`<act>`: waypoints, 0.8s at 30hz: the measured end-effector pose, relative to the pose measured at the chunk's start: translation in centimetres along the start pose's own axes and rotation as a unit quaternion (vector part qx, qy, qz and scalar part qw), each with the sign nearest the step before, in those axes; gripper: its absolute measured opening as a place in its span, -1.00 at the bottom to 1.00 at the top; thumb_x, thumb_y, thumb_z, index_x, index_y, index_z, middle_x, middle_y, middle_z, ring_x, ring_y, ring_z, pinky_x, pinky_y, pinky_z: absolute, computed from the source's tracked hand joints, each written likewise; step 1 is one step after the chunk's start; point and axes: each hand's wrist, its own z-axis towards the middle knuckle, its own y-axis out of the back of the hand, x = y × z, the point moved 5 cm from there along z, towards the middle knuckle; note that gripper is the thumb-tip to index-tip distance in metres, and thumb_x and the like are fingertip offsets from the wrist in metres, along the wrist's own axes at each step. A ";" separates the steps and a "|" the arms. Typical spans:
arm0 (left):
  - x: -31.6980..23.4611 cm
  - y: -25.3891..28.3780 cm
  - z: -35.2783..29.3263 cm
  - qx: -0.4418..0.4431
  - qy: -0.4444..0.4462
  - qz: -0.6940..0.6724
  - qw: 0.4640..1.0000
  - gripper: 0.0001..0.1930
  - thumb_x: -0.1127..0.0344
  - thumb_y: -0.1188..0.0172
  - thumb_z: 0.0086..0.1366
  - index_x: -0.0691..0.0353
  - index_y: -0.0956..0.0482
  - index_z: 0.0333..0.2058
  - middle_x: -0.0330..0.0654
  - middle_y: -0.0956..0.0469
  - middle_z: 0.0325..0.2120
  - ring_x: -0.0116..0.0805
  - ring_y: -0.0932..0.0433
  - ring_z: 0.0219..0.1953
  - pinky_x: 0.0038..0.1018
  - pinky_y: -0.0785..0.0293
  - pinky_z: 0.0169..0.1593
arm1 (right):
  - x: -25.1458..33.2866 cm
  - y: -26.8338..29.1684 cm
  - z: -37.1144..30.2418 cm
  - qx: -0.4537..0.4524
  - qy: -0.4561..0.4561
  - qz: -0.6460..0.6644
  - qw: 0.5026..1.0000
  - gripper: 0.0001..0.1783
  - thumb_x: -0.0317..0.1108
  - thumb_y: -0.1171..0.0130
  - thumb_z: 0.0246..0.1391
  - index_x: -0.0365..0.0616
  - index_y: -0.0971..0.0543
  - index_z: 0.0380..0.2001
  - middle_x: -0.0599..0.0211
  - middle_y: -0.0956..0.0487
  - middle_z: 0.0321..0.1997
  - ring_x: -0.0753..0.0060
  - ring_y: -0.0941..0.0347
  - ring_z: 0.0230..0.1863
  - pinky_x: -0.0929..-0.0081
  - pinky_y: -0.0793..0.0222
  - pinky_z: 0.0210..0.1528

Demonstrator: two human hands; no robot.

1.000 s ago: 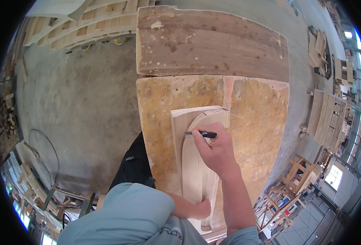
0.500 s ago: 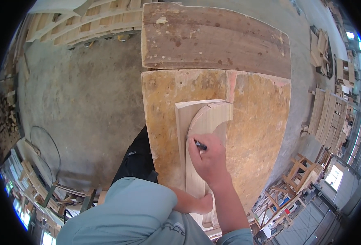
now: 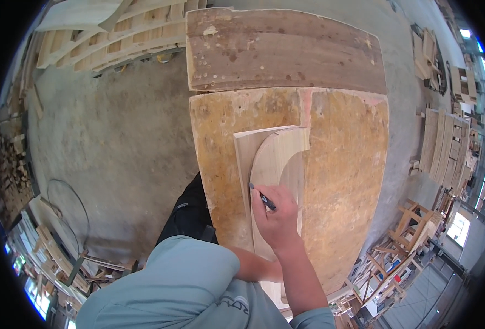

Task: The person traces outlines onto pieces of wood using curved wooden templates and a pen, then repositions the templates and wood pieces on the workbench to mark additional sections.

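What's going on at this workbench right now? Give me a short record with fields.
Place: woodworking shop, concrete floor
Surface: worn plywood workbench, a darker plank at its far end
Workpiece: pale flat board with a curved wooden template lying on it
Right hand: grips a dark marker pen, tip at the template's left edge
Left hand: hidden behind the right forearm; grip cannot be told
Surroundings: stacked wooden slats on the floor, upper left

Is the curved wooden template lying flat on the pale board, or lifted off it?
Flat. The curved template lies on the pale board with no gap along its arc, where the right hand runs a pen.
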 end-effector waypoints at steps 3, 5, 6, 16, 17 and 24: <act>0.2 -0.1 0.0 -0.005 0.001 -0.015 1.000 -0.83 0.40 -0.14 0.09 0.15 -0.71 -0.39 -0.15 -0.65 -0.39 -0.17 -0.53 -0.31 -0.23 -0.31 -0.18 | -0.4 0.7 -1.8 0.002 -0.068 0.065 0.996 -0.91 -0.51 -0.28 0.05 -0.20 -0.63 -0.33 0.19 -0.59 -0.40 0.20 -0.50 -0.39 0.34 -0.40 -0.39; 0.2 0.0 0.1 -0.010 0.007 -0.030 0.999 -0.83 0.40 -0.14 0.09 0.15 -0.72 -0.39 -0.15 -0.65 -0.39 -0.18 -0.53 -0.30 -0.24 -0.31 -0.17 | -0.5 0.7 -2.7 -0.005 -0.059 0.070 0.996 -0.91 -0.52 -0.28 0.05 -0.21 -0.63 -0.33 0.20 -0.59 -0.40 0.20 -0.50 -0.40 0.34 -0.40 -0.39; 0.6 0.1 0.1 -0.013 0.006 -0.035 0.999 -0.83 0.39 -0.14 0.09 0.14 -0.72 -0.39 -0.15 -0.65 -0.38 -0.18 -0.53 -0.30 -0.24 -0.31 -0.17 | -0.5 0.9 -2.8 -0.019 -0.043 0.071 0.996 -0.92 -0.52 -0.28 0.05 -0.21 -0.63 -0.33 0.20 -0.60 -0.40 0.21 -0.49 -0.40 0.35 -0.41 -0.40; 0.4 0.0 0.4 -0.014 0.011 -0.078 0.997 -0.83 0.37 -0.15 0.10 0.12 -0.72 -0.38 -0.17 -0.66 -0.37 -0.21 -0.55 -0.29 -0.26 -0.31 -0.15 | -1.8 1.3 -5.6 0.000 -0.118 0.153 0.981 -0.90 -0.54 -0.26 0.09 -0.27 -0.65 -0.29 0.22 -0.60 -0.39 0.37 -0.47 -0.37 0.52 -0.39 -0.30; 0.4 -0.1 0.4 -0.015 0.011 -0.081 0.997 -0.83 0.37 -0.15 0.10 0.12 -0.73 -0.38 -0.17 -0.66 -0.37 -0.21 -0.55 -0.29 -0.26 -0.31 -0.15 | -2.0 1.3 -5.9 -0.005 -0.125 0.163 0.979 -0.91 -0.54 -0.26 0.09 -0.27 -0.65 -0.30 0.22 -0.60 -0.39 0.36 -0.47 -0.37 0.51 -0.39 -0.30; 0.3 -0.2 0.7 -0.019 0.013 -0.109 0.994 -0.83 0.36 -0.16 0.11 0.10 -0.73 -0.38 -0.18 -0.67 -0.36 -0.23 -0.56 -0.28 -0.27 -0.32 -0.14 | -2.0 1.6 -6.4 0.001 -0.071 0.119 0.990 -0.92 -0.54 -0.28 0.06 -0.25 -0.64 -0.32 0.21 -0.60 -0.40 0.29 -0.49 -0.36 0.44 -0.41 -0.30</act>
